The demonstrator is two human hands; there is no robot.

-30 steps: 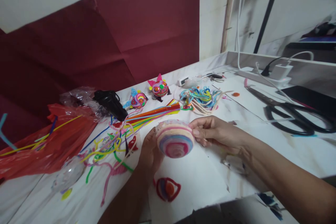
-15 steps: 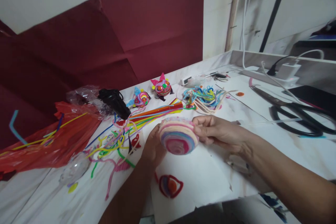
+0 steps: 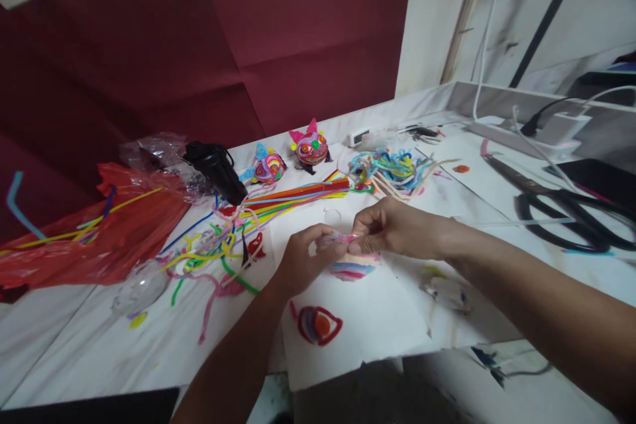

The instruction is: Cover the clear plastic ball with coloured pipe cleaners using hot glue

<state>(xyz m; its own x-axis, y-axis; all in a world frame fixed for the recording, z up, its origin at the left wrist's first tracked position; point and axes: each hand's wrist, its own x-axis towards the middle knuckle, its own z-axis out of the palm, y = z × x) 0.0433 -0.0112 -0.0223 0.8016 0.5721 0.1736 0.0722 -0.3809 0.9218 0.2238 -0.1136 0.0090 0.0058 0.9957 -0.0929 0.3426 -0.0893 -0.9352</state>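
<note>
The craft piece (image 3: 352,270) is above the paper (image 3: 387,318); 2 ornaments (image 3: 311,147) sit behind; scissors (image 3: 532,189) lie right, a bag (image 3: 134,228) left.

Both arms in view, bare, hands brought together near center. Left forearm (image 3: 231,354) enters from bottom edge, angles steeply up and right; shaded, darker than the other one. Right forearm (image 3: 527,298) comes in from lower right, slants up and left, longer stretch visible. Left hand (image 3: 308,257): thumb reaches right, index finger arched above it, pinch grip; remaining fingers mostly hidden. Right hand (image 3: 390,228): back of hand up, fingers curled, thumb pointing left, also pinching. Thumb tips close together; can't tell if touching. Right hand sits slightly higher in view. Right wrist looks nearly straight.
</note>
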